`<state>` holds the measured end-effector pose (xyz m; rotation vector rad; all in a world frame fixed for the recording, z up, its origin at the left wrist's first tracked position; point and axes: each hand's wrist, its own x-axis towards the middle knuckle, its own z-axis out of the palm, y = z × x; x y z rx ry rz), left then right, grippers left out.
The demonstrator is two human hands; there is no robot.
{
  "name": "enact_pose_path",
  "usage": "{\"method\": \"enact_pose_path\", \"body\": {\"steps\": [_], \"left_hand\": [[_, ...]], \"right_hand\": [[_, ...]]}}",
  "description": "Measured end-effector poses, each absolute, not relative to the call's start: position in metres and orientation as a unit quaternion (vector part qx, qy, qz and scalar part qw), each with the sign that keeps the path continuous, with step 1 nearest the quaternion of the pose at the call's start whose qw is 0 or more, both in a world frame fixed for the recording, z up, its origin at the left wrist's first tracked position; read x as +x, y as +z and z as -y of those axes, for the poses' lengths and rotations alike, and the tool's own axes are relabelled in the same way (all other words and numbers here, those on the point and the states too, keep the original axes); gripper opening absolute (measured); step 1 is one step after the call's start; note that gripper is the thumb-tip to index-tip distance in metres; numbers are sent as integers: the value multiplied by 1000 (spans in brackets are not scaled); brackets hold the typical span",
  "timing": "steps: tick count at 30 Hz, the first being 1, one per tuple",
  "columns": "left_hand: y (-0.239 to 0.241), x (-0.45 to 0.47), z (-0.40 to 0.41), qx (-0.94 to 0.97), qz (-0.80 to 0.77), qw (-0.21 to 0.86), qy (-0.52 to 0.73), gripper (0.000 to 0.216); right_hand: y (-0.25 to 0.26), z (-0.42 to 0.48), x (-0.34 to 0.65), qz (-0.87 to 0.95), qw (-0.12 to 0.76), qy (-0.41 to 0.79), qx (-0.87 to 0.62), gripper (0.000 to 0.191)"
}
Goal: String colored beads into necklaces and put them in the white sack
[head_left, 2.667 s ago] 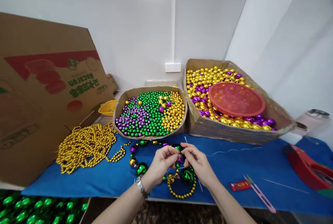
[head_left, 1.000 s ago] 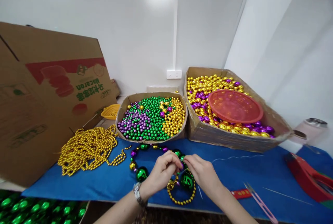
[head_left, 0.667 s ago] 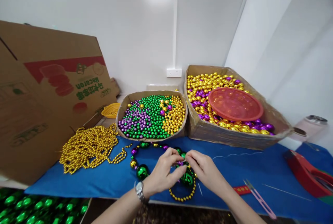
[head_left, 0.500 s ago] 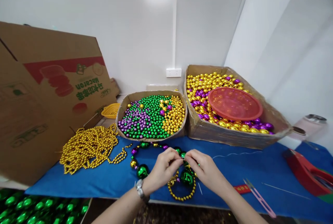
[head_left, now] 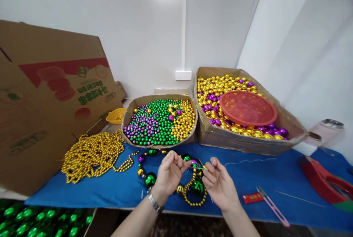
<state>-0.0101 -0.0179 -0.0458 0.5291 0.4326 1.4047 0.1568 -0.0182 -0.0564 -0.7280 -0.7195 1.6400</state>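
My left hand (head_left: 168, 171) and my right hand (head_left: 219, 182) are pinched over a bead necklace (head_left: 193, 183) lying on the blue cloth (head_left: 110, 189). The necklace mixes large green, purple and gold balls with a loop of small gold beads. Each hand pinches an end of a thin thread stretched taut between them above the beads. A large green ball (head_left: 150, 179) of the necklace lies left of my left hand. A white thread (head_left: 248, 161) trails to the right across the cloth.
A small cardboard tray (head_left: 160, 121) of green, purple and gold beads and a bigger box (head_left: 248, 139) of gold and purple balls with a red bowl (head_left: 247, 107) stand behind. Gold bead strands (head_left: 93, 154) lie left, pink snips (head_left: 273, 205) and a red tape dispenser (head_left: 325, 180) right.
My hands have drawn apart a little, pulling the thread tight between them. The gold loop has shifted slightly under them. The camera view has wobbled.
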Motion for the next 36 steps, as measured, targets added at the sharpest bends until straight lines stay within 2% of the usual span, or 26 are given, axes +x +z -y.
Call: {"method": "enact_pose_path", "body": {"steps": [9,15,17,20,22,25,29,32,34,36], "left_hand": [[-73,-16,17,232,-281,685,631,33],[-74,-18,19,294,-359,672,577,34],[-63,-18,18,348,-363,658,560,36],[-46,-17,16,440,-378,629,517,32],[-38,-15,15,496,-392,609,479,29],[-33,-12,14,551,-402,594,426,27],[-35,-9,13,562,-407,580,427,29],[-37,-10,12,511,-407,594,469,28],[-38,-12,13,483,-398,611,484,28],[-38,-12,13,475,-391,619,488,28]], "right_hand": [[-81,21,157,322,568,671,-350,36],[-84,26,172,408,508,650,-390,27],[-71,22,183,533,461,568,-426,25],[-46,11,194,737,399,337,-429,24],[-32,2,192,808,386,218,-388,21],[-20,-13,177,861,359,127,-337,21],[-22,-26,157,862,356,107,-345,23],[-31,-19,154,812,416,122,-391,25],[-39,-9,156,777,441,182,-411,22],[-47,1,156,754,424,267,-425,21]]}}
